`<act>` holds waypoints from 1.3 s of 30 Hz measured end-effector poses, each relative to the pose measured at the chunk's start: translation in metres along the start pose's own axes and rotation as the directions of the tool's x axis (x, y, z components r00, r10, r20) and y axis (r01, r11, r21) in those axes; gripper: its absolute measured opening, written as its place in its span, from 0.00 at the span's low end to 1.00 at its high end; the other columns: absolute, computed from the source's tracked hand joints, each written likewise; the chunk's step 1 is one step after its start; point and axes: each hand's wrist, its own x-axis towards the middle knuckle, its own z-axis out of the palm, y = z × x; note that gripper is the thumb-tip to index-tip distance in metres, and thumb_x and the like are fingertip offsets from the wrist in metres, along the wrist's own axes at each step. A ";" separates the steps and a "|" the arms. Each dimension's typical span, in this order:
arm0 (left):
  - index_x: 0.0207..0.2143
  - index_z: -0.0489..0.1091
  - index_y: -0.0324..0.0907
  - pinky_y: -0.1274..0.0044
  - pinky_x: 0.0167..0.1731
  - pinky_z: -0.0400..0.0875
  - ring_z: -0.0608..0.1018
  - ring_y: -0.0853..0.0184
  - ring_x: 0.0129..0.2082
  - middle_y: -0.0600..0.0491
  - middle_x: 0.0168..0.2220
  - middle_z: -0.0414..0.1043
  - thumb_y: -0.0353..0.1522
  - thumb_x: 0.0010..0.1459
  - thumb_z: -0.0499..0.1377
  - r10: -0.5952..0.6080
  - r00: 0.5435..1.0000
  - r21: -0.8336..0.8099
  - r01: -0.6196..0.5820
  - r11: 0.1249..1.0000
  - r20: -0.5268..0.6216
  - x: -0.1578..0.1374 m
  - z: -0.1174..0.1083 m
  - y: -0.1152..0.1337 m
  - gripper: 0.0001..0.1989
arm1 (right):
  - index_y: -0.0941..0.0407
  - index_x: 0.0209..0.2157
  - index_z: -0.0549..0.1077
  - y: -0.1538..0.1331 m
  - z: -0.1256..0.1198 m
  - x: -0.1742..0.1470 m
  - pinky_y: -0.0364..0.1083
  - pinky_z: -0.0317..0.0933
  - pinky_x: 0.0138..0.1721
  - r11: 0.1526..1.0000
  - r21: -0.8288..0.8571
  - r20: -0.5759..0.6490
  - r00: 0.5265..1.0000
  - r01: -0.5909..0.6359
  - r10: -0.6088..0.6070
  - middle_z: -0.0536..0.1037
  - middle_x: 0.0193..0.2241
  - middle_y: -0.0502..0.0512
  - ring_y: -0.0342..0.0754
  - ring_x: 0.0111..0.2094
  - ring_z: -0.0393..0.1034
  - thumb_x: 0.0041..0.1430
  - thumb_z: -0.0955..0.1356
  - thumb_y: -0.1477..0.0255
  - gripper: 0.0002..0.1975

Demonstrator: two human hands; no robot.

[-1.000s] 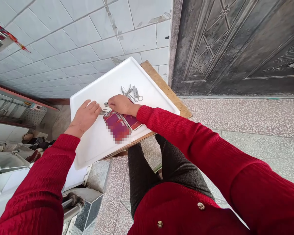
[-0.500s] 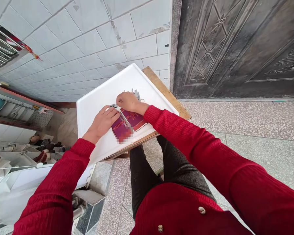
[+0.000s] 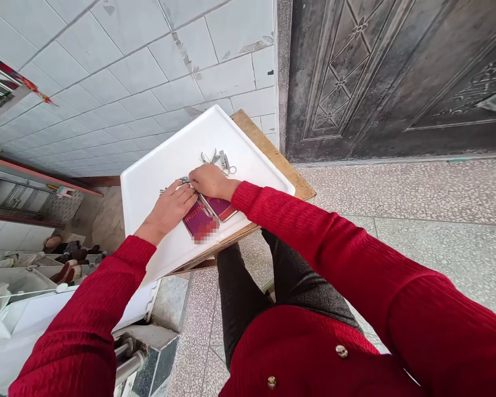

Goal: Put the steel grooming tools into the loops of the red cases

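Note:
A manicure case (image 3: 199,221) lies unfolded on a white tray (image 3: 149,171), its purple-red lining fitted with rows of small loops. My left hand (image 3: 170,209) rests over the top of the case's left half, fingers stretched out. Beside those fingertips, my right hand (image 3: 210,181) is closed above the fold, and its fingertips are hidden, so what they pinch cannot be made out. A small shiny metal tool (image 3: 184,180) shows between the hands. Behind the right hand lie metal nippers (image 3: 209,158), a nail clipper (image 3: 223,159) and scissors (image 3: 231,170).
The tray sits on a wooden board (image 3: 264,146) against a tiled wall (image 3: 149,71). A dark carved door (image 3: 380,82) stands at the right. Shoes (image 3: 68,271) fill a rack at the left, near a white surface (image 3: 66,309) and metal pipes (image 3: 130,364).
My right hand has come slightly nearer to me over the case, uncovering more of the nippers and scissors behind it. The left hand stays on the case. The view has shifted a little.

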 end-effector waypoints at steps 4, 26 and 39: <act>0.50 0.73 0.44 0.61 0.66 0.66 0.74 0.60 0.61 0.46 0.56 0.76 0.25 0.70 0.47 0.020 1.000 -0.024 -0.020 1.000 -0.003 0.002 0.004 -0.006 0.17 | 0.60 0.46 0.81 0.001 0.000 0.001 0.49 0.63 0.42 1.000 -0.008 0.017 1.000 -0.008 0.008 0.83 0.45 0.63 0.56 0.45 0.77 0.69 0.62 0.73 0.16; 0.54 0.73 0.34 0.60 0.64 0.70 0.75 0.57 0.61 0.37 0.54 0.77 0.22 0.69 0.45 0.095 0.995 0.026 -0.095 0.995 -0.011 -0.007 0.019 -0.017 0.21 | 0.59 0.45 0.80 0.001 0.004 0.001 0.48 0.62 0.43 1.000 -0.017 0.042 0.999 0.015 -0.014 0.83 0.46 0.63 0.55 0.46 0.76 0.68 0.62 0.73 0.15; 0.52 0.73 0.36 0.60 0.63 0.70 0.77 0.58 0.59 0.41 0.54 0.78 0.22 0.69 0.44 0.109 0.994 0.086 -0.110 0.990 0.020 -0.003 0.013 -0.016 0.20 | 0.59 0.46 0.80 0.003 0.003 0.001 0.49 0.63 0.45 1.000 -0.005 0.044 0.999 0.013 -0.012 0.82 0.48 0.63 0.55 0.48 0.75 0.68 0.61 0.73 0.16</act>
